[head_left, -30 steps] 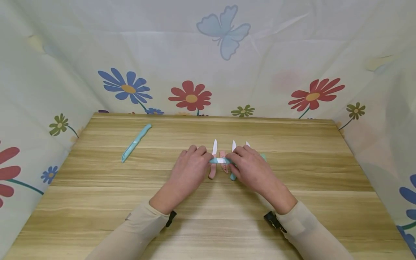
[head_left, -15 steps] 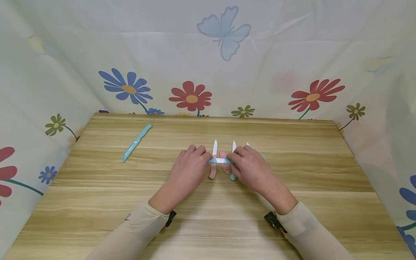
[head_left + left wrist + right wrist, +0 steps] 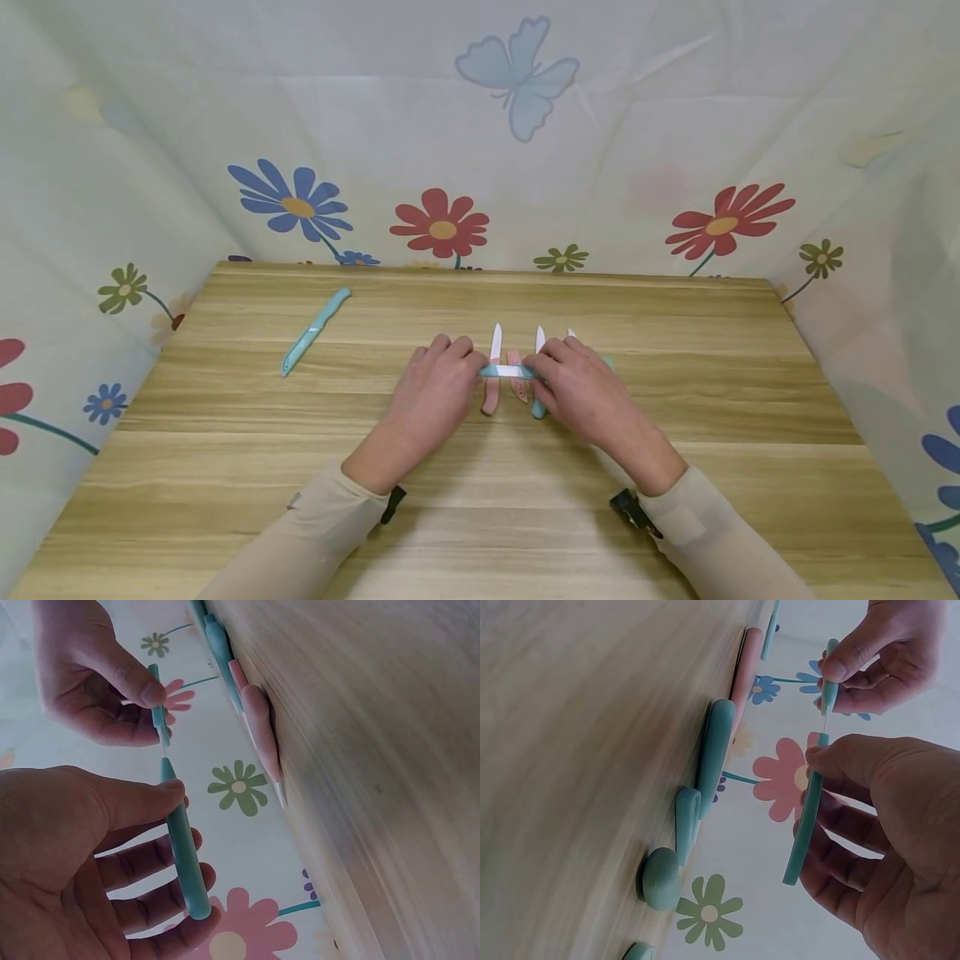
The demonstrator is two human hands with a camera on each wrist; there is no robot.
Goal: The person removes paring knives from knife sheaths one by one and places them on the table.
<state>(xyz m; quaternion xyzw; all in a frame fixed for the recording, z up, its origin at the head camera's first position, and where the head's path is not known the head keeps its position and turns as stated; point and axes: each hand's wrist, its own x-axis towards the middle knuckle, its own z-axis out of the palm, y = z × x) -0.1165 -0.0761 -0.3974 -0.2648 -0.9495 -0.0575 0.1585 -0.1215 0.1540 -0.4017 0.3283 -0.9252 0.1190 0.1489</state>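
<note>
Head view: left hand (image 3: 435, 387) pinching teal knife (image 3: 508, 371) by its handle (image 3: 187, 859); right hand (image 3: 581, 383) pinching its sheath (image 3: 805, 825), blade (image 3: 826, 721) part-bared between, above the table (image 3: 480, 517). Hazard, I judge: jerky force, slipped pinch, cut hand; nearby pink knife (image 3: 491, 397) knocked.

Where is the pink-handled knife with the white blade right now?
In the head view, the pink-handled knife lies centrally on the wooden table, immediately left of the flat pink sheath, beneath the held turquoise-handled knife.
</note>
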